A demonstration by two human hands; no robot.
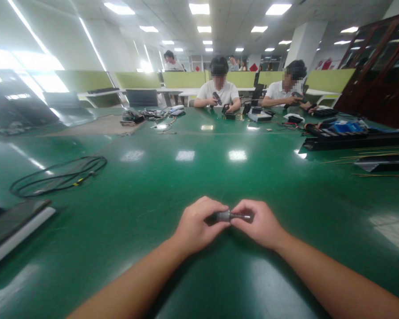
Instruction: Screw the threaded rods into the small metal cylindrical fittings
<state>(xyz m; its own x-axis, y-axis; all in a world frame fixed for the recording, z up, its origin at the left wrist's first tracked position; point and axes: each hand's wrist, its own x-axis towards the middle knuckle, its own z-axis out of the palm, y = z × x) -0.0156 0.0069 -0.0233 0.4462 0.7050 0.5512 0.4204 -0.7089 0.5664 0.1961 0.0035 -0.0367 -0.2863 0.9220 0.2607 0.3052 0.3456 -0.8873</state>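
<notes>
A small grey metal tool with a thin dark shaft is held level between my two hands, above the green table. My left hand grips its thicker grey end between thumb and fingers. The thumb and fingers of my right hand close round the thin shaft, whose bright tip shows inside the curl of that hand. Both hands almost meet at the tool's middle. Its far left end is partly hidden by my left hand.
Coiled black cable lies at left, near a dark flat panel. Black trays, blue items and thin rods are at right. Two people sit across the table among parts and tools.
</notes>
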